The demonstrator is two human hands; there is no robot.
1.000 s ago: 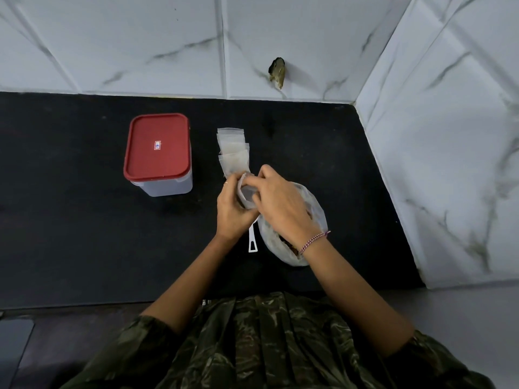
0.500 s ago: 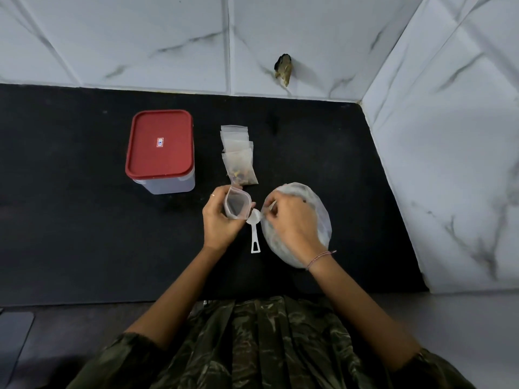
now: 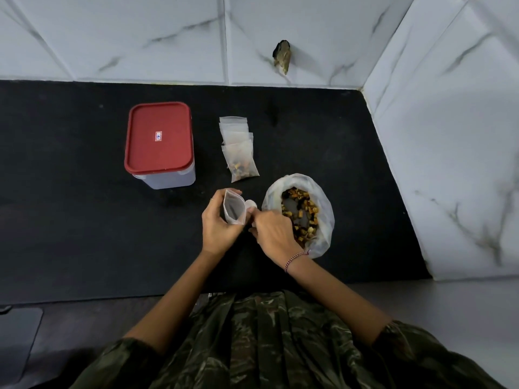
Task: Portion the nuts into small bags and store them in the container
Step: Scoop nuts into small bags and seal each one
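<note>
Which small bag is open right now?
The small bag gripped by the left hand, mouth spread; the stacked bags beyond lie flat.

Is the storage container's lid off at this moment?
No, the red lid sits flat on top of the container, covering it fully.

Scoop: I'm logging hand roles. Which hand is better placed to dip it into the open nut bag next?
Right. The right hand holds the scoop and sits beside the nut bag; the left hand is busy holding the small bag open.
</note>
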